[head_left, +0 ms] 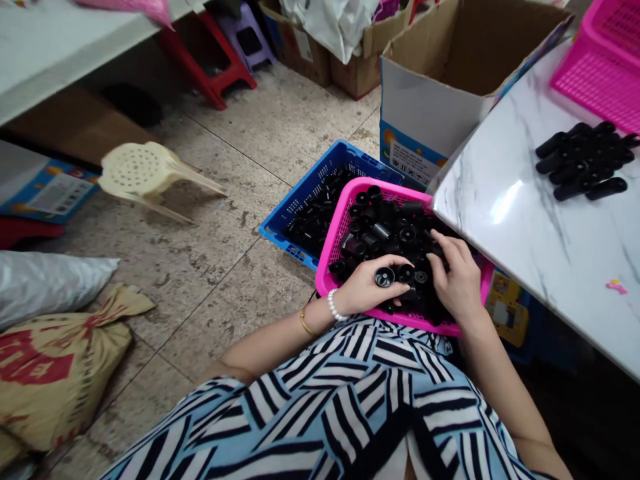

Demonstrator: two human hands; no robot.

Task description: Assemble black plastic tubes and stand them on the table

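Observation:
In my lap rests a pink basket heaped with black plastic tubes, cylindrical pieces with hollow ends. My left hand, wearing a pearl bracelet, is closed round black plastic tubes over the near side of the basket. Their round open ends face up between thumb and fingers. At the right side of the basket, my right hand reaches down among the pieces. Its thumb and forefinger are apart, touching or just above the black tubes; the other fingertips are partly hidden.
Beneath the pink basket a blue crate holds more black pieces. On the marble-patterned table at right lie a group of black tubes and another pink basket. An open carton stands behind; a cream stool is left.

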